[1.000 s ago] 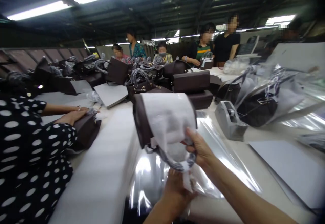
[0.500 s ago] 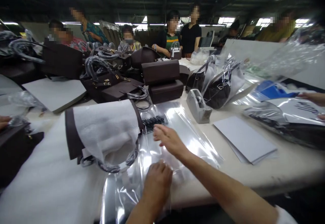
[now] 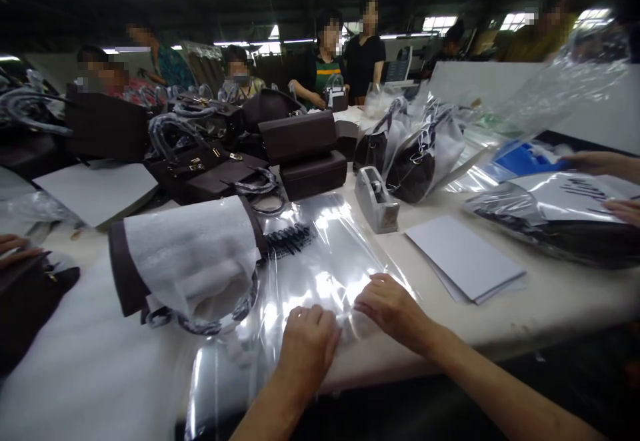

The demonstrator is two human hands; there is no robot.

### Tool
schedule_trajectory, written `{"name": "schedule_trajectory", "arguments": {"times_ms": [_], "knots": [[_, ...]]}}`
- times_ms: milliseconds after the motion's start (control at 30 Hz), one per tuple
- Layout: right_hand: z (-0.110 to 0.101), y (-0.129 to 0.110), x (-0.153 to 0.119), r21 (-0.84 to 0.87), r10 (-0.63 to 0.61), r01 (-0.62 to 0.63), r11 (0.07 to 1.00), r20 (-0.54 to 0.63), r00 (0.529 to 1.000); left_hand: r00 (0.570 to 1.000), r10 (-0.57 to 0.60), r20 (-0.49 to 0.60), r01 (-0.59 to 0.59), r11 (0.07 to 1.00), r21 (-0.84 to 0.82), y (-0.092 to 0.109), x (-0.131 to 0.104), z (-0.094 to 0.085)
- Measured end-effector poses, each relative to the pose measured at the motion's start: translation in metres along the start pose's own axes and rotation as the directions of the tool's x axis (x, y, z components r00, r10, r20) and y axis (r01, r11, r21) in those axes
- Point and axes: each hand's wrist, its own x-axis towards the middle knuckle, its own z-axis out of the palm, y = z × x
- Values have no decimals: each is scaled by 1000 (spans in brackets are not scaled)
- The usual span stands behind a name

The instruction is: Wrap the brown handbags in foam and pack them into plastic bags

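Both of my hands are at the near edge of flat, clear plastic bags spread on the table. My left hand has its fingers curled over the film's edge. To its right, my right hand is closed on the same film, fingers bent and thumb hidden. Left of them lies a dark brown handbag, its front covered by a white sheet and its handles wrapped in plastic. Several small black looped pieces lie on the film beyond my hands.
A tape dispenser stands behind the film, with white sheets to its right. More brown handbags are piled at the back. Another person's hands hold a plastic-covered bag at right. A hand touches a dark bag at left.
My right hand has drawn back from near the black pieces to the film's near right edge, and its fingers have curled in. The left hand stays near the front edge. The view has shifted slightly.
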Motion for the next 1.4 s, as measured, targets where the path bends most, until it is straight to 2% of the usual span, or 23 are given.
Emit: {"name": "schedule_trajectory", "arguments": {"times_ms": [167,300,367,467,600,700,800,900,967,1000,1067,1133,1167,1233,1300,1400], "knots": [[-3,6,0,0,-29,29,1000,-27,999,998,-21,56,26,996,-89,-1,5,-1],[-8,-4,-7,-27,-38,35,999,-121,992,988,-153,35,157,965,-212,-7,12,-2],[-11,-14,-9,-78,-124,112,991,-184,975,973,-230,29,229,934,-276,-9,17,0],[-8,-25,-9,-179,-258,224,958,-195,946,955,-292,54,291,884,-365,-12,21,2],[9,-24,-14,-284,-213,151,947,-201,956,956,-266,126,294,837,-462,-17,22,-5],[20,-23,-30,-281,-267,221,934,-136,954,956,-272,114,291,805,-518,-18,23,-20],[23,-32,-47,-293,-224,221,930,23,974,957,-287,-44,229,840,-491,-12,29,-40],[15,-51,-50,-422,-43,78,903,92,995,956,-171,-236,79,932,-354,1,34,-59],[1,-68,-41,-460,-5,12,888,16,1000,952,-54,-303,-22,970,-241,9,35,-68],[-6,-77,-33,-441,-42,18,898,-45,998,951,-4,-308,-56,981,-188,13,35,-71],[-17,-90,-14,-353,-179,116,928,-151,972,962,60,-266,-90,991,-102,18,34,-73],[-19,-96,7,-262,-232,185,947,-162,959,973,85,-213,-101,993,-63,21,32,-71],[-15,-94,16,-233,-205,172,957,-126,971,976,93,-197,-105,993,-54,22,31,-69],[-1,-83,30,-225,-72,69,972,-6,997,974,123,-190,-129,991,-20,22,29,-64],[19,-67,38,-266,67,-41,963,91,994,957,193,-215,-186,981,54,22,25,-60],[45,-47,43,-316,181,-130,940,137,974,888,361,-284,-313,929,199,21,19,-55]]}}
